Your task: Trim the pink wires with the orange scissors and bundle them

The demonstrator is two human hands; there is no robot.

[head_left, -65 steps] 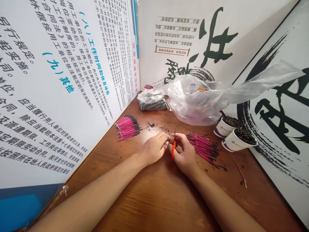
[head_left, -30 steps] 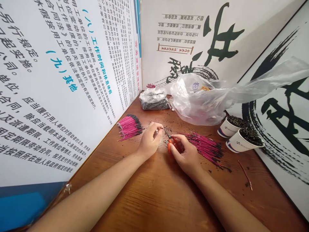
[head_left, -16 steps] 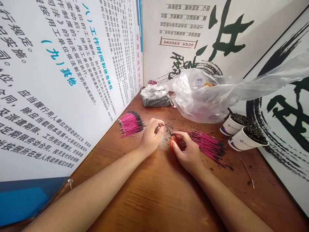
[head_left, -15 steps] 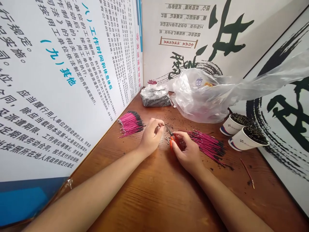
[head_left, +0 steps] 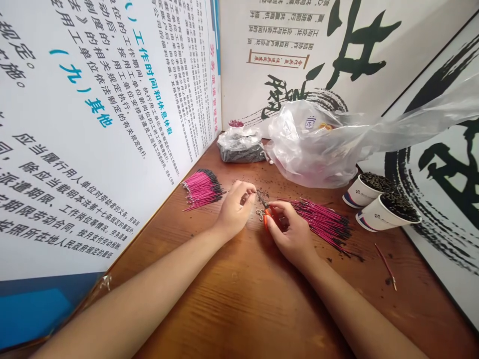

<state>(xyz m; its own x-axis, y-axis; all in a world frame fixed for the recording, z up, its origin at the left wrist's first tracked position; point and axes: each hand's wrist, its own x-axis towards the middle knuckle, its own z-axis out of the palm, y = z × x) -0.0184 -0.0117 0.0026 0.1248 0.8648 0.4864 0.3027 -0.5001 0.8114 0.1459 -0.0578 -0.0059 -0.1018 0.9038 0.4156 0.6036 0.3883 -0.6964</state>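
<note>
My right hand (head_left: 290, 227) grips the orange handles of a small pair of scissors (head_left: 268, 213), whose dark blades point toward my other hand. My left hand (head_left: 236, 207) is closed in a pinch at the blade tips; what it pinches is too small to make out. Just left of the handles, a small twisted metal piece (head_left: 259, 215) shows. Magenta wires with black ends lie in two piles: one pile (head_left: 204, 189) beyond my left hand, another pile (head_left: 324, 222) beside my right hand.
Two paper cups (head_left: 387, 212) full of small dark pieces stand at the right. At the back are a clear plastic bag (head_left: 310, 149), a bagged dark bundle (head_left: 241, 148) and a cup of reddish bits (head_left: 235, 123). A single wire (head_left: 385, 267) lies at right. Printed panels (head_left: 149, 99) wall the table.
The view has shifted slightly. Both hands and the scissors hold almost the same position as before.
</note>
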